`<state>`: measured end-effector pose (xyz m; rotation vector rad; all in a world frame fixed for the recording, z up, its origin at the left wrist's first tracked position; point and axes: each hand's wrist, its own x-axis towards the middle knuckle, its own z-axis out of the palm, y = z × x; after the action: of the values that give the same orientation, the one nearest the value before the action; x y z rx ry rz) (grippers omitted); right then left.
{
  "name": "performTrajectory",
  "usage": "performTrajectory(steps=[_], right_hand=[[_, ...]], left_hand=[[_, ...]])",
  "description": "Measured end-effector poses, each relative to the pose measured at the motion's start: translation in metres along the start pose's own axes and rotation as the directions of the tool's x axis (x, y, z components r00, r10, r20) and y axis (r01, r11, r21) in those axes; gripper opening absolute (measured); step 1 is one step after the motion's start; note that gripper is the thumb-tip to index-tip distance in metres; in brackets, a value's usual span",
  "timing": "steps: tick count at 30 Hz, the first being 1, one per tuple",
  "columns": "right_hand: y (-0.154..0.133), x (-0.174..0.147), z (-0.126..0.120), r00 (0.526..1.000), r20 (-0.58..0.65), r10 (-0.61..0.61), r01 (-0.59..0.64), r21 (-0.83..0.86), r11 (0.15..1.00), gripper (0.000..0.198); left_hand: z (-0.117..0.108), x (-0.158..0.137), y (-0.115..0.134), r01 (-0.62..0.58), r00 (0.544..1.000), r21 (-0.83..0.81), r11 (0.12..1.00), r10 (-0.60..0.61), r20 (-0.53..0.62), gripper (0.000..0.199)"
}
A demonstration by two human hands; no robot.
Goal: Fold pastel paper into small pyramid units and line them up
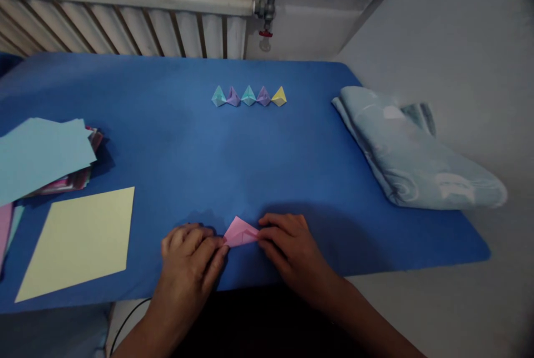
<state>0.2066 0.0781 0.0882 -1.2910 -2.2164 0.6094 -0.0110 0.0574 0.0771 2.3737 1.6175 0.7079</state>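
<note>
Far left, a yellow sheet (83, 244) lay near the front edge of the table (167, 163); in my judgement, a leftward sweep could have pushed it off. My left hand (187, 260) had thumb and fingers (208, 249) together on the left corner of the pink folded paper (238, 231), which sat between my hands near that edge. Uneven pressure there risked a skewed crease. My right hand (294, 252) pinched the opposite corner; an outward tug could have spread the layers or torn the tip.
</note>
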Motion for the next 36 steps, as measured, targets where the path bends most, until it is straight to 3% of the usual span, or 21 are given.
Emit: performTrajectory(steps=[12, 36], right_hand=[[-0.005, 0.009, -0.001, 0.994, 0.049, 0.101, -0.098, -0.047, 0.994, 0.011], [-0.007, 0.013, 0.003, 0.987, -0.024, 0.157, -0.158, -0.054, 0.986, 0.011]], left_hand=[[-0.002, 0.005, 0.007, 0.085, 0.995, 0.044, 0.995, -0.087, 0.044, 0.019], [-0.002, 0.011, 0.005, 0.04, 0.998, 0.095, 0.995, -0.045, 0.048, 0.018]])
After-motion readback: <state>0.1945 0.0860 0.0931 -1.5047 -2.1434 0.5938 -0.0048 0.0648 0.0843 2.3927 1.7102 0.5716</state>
